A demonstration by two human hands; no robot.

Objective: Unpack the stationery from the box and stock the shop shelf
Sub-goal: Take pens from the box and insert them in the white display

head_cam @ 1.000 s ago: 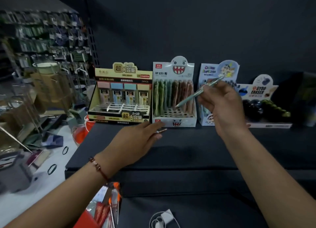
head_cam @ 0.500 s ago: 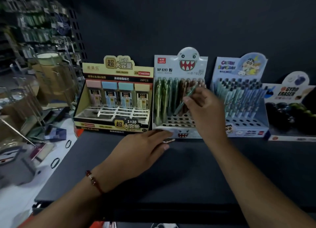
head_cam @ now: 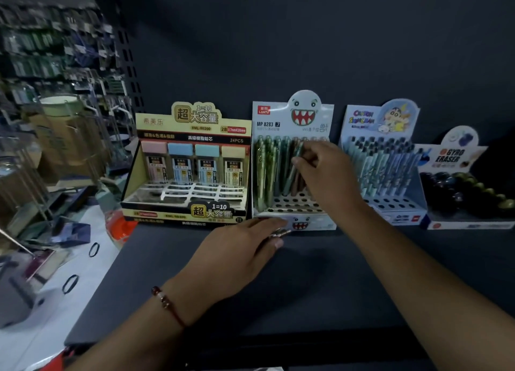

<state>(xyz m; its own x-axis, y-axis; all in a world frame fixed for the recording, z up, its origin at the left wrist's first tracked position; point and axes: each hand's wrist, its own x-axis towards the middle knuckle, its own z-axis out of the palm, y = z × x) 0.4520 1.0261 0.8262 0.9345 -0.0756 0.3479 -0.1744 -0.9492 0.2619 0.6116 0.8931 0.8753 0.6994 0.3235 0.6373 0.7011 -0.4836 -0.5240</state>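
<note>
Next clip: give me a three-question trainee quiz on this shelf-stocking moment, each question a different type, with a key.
1. Multiple choice: the right hand pinches a pen over which display?
A. pencil-lead box
B. monster-face pen box
C. eraser box

2. True or false: the left hand lies by the front edge of the monster-face pen box, with a small metal-looking object under its fingers.

3. Fill in: counting from the left along the shelf, the cartoon pen box is display number ____.

Key: 1 B; 2 true; 3 three (after the pencil-lead box, before the eraser box).
</note>
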